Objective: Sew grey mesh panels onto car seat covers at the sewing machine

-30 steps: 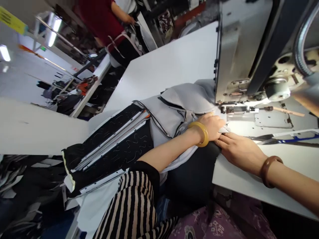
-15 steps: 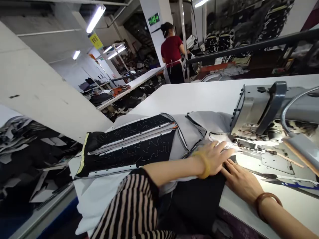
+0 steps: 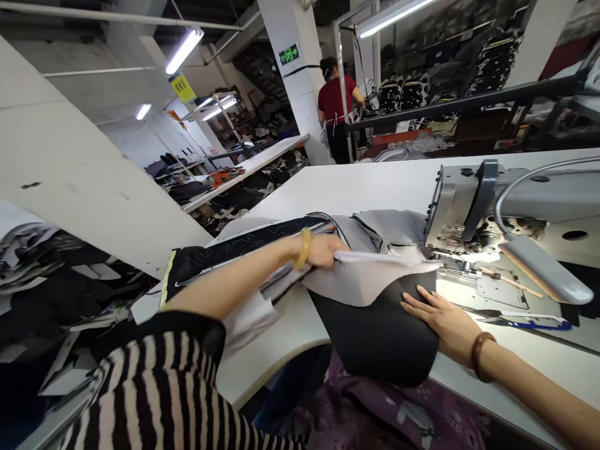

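My left hand is closed on the edge of a light grey fabric piece, pulling it up in a fold left of the sewing machine. My right hand lies with fingers spread on a black fabric piece, which hangs over the table's front edge. The grey and black pieces meet close to the machine's needle area; whether they are joined there is hard to tell. Behind my left forearm lies a black panel with wavy stitching, partly covered by the arm.
Scissors with blue handles lie right of my right hand. A grey lamp head on a bendy arm hangs beside the machine. The white table stretches back. Dark scraps are heaped at left. A person in red stands far behind.
My left hand has moved left from beside the needle area and now holds up the grey fabric's edge. My right hand stays near the machine, fingers more spread; more black fabric shows.
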### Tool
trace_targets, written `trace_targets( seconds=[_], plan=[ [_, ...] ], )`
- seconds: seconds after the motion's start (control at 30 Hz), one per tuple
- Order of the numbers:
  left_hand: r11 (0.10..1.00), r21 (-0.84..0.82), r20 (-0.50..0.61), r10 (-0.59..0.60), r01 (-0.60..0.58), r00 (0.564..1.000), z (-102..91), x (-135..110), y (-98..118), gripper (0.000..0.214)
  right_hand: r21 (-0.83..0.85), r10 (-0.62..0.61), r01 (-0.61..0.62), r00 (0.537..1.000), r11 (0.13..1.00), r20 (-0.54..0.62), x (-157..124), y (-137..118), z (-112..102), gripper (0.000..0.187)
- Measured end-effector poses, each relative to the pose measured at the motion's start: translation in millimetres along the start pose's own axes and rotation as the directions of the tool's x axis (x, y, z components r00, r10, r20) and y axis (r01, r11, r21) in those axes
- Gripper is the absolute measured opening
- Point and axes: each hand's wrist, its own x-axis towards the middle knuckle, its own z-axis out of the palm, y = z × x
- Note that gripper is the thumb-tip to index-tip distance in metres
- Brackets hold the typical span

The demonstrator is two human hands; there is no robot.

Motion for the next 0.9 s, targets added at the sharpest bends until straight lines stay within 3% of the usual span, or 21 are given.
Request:
trace_targets(
  seconds=[0.07,0.13,0.2,0.27,0.3,0.37,0.43,0.5,0.57,0.7,0.8,0.9],
  plan=[
    [0.991,0.064,0.037,-0.118,0.116,0.992,-29.6,21.3,-2.5,0.041,0.018,-0.041,0.041,0.999,0.999,0.003,-4.3,3.1,0.9,0.067],
    [0.966,0.147,-0.061,-0.206,0.213,0.977,-31.5,38.6,2.2,0.042,0.035,-0.057,0.056,0.998,0.998,0.014,-3.4,2.0,0.3,0.07],
    [0.939,0.205,-0.234,-0.227,0.276,0.945,-9.0,48.9,11.3,0.049,0.036,-0.039,0.039,0.999,0.999,0.001,-0.1,-1.6,2.1,0.07],
    [0.92,0.241,-0.437,-0.182,0.309,0.881,27.8,55.2,20.9,0.056,0.028,-0.008,0.008,1.0,1.0,-0.028,2.5,-5.9,7.7,0.068],
    [0.915,0.261,-0.525,-0.132,0.306,0.841,47.7,58.6,25.3,0.054,0.026,0.005,-0.004,0.999,1.0,-0.04,3.2,-7.8,11.2,0.068],
    [0.904,0.37,-0.656,0.089,0.216,0.75,83.5,68.5,33.5,0.043,0.03,0.008,-0.007,0.999,1.0,-0.043,3.6,-10.3,17.0,0.07],
    [0.82,0.571,-0.599,0.403,0.017,0.691,106.8,82.2,41.8,0.038,0.04,0.017,-0.015,0.999,0.999,-0.04,3.7,-11.6,18.4,0.069],
    [0.72,0.689,-0.51,0.564,-0.083,0.649,114.6,95.8,50.1,0.041,0.058,0.028,-0.026,0.999,0.998,-0.032,4.5,-12.4,15.2,0.066],
    [0.7,0.713,-0.507,0.558,-0.044,0.657,110.4,105.4,57.0,0.05,0.077,0.037,-0.036,0.999,0.996,-0.012,6.0,-13.5,10.3,0.065],
    [0.703,0.709,-0.516,0.459,0.06,0.723,95.0,112.8,62.8,0.053,0.103,0.051,-0.054,0.998,0.993,0.033,7.7,-16.4,8.4,0.068],
    [0.72,0.69,-0.536,0.441,0.073,0.72,88.8,114.9,63.4,0.052,0.115,0.063,-0.065,0.998,0.991,0.024,7.1,-16.7,14.2,0.069],
    [0.796,0.604,-0.559,0.386,0.041,0.734,79.3,112.7,66.9,0.05,0.118,0.059,-0.064,0.997,0.991,0.045,7.5,-15.1,13.6,0.068]
  ],
)
